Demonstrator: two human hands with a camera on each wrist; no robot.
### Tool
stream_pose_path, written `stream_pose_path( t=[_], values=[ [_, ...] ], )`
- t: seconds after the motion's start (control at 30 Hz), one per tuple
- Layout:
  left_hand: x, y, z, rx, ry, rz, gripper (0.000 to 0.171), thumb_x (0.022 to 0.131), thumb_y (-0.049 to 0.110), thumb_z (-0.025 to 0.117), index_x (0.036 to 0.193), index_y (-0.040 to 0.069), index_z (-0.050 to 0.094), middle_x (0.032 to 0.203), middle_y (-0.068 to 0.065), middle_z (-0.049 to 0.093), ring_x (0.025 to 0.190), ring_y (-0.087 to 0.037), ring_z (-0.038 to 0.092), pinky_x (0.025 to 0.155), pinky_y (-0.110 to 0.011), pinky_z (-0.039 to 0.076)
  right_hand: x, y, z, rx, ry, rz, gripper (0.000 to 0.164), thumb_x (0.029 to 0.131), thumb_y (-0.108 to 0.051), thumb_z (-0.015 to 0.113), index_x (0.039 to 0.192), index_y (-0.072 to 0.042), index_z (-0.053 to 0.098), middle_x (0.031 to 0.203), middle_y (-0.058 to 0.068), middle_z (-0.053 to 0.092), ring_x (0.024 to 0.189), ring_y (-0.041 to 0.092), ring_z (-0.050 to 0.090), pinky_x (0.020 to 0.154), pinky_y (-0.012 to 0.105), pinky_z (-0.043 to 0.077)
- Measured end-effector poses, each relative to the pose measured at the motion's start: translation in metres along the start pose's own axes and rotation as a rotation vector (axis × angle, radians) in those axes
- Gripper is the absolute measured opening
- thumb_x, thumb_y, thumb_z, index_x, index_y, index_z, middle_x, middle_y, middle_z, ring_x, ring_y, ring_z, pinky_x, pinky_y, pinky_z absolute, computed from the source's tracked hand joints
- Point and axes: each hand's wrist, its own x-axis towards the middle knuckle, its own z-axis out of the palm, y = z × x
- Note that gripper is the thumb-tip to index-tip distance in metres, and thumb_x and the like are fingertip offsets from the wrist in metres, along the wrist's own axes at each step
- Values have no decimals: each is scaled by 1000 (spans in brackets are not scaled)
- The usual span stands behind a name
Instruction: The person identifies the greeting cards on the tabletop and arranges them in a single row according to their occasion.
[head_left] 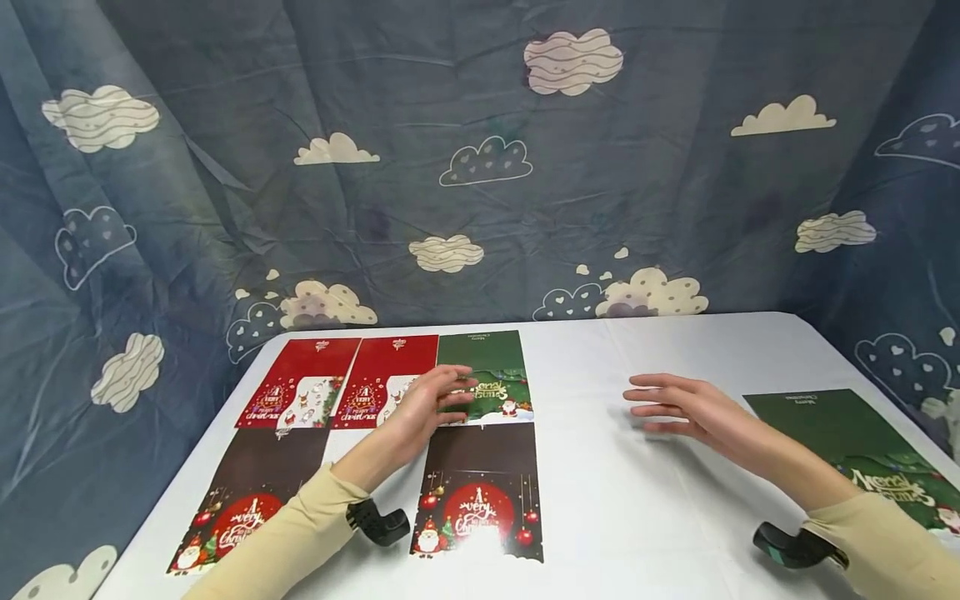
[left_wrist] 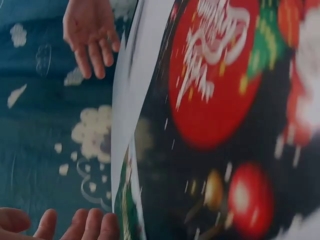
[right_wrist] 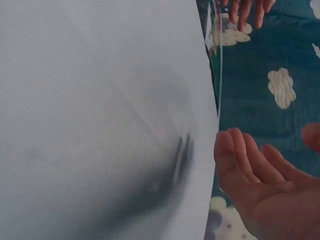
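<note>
My left hand [head_left: 420,410], fingers loosely extended and holding nothing, hovers by the green Christmas card [head_left: 480,354] in the back row. Below that lies a dark brown Christmas card [head_left: 483,454] with a red circle, large in the left wrist view. My right hand [head_left: 697,408] is held over the white table [head_left: 600,500] with relaxed fingers and nothing in them; its shadow falls on the cloth in the right wrist view. Two red Christmas cards [head_left: 315,358] lie at the back left, and another brown card [head_left: 262,462] is partly covered by my left sleeve.
Another green card [head_left: 817,421] lies at the far right, partly behind my right forearm. A dark blue curtain [head_left: 420,208] with cloud prints stands along the table's back and sides. Each wrist carries a small black camera [head_left: 382,523].
</note>
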Motion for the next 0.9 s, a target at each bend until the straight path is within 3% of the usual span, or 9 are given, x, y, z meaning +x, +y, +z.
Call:
stream_pose_path(
  t=[0.23,0.33,0.53,0.67,0.73,0.8,0.9],
  values=[
    [-16,-16,38,-49,-142,-70,38,102,17,43,133,-4,50,136,-24,52,120,-39,54,93,-43,49,-34,0,-24,-35,-32,15,51,109,-30,37,151,-2,34,138,-1,57,122,22,57,95,32,50],
    [-23,-21,55,-79,-197,-102,39,102,18,44,133,-5,50,136,-23,53,119,-37,55,92,-42,50,-43,2,-32,-36,-18,12,49,109,-29,36,151,-4,35,136,-6,58,121,20,58,94,31,51],
    [-35,-28,85,-108,-266,-184,45,98,15,49,139,-2,46,129,-20,59,108,-30,62,88,-41,52,-57,6,-46,-124,10,18,49,109,-29,34,151,-2,34,140,3,55,118,16,60,91,29,52],
    [-39,-32,101,-113,-315,-225,50,95,14,53,142,1,43,125,-18,62,102,-27,65,85,-41,53,-66,7,-59,-146,-72,36,47,110,-26,30,151,-2,33,141,2,54,119,14,59,92,29,51],
    [-40,-32,110,-120,-343,-242,50,95,14,52,142,1,42,125,-18,62,101,-25,66,85,-40,53,-71,7,-66,-168,-84,47,47,110,-24,30,151,0,32,142,8,52,118,14,60,91,31,52],
    [-40,-30,119,-128,-363,-252,49,96,14,52,142,0,42,125,-19,62,103,-26,66,85,-39,53,-76,9,-73,-209,-49,52,48,110,-24,32,150,3,32,141,8,53,116,12,61,90,31,53],
    [-41,-29,133,-147,-386,-276,51,96,14,51,143,1,38,125,-19,62,106,-30,65,84,-39,53,-84,12,-84,-285,54,90,53,109,-27,35,150,6,29,144,19,48,111,5,61,88,30,53]
  ],
)
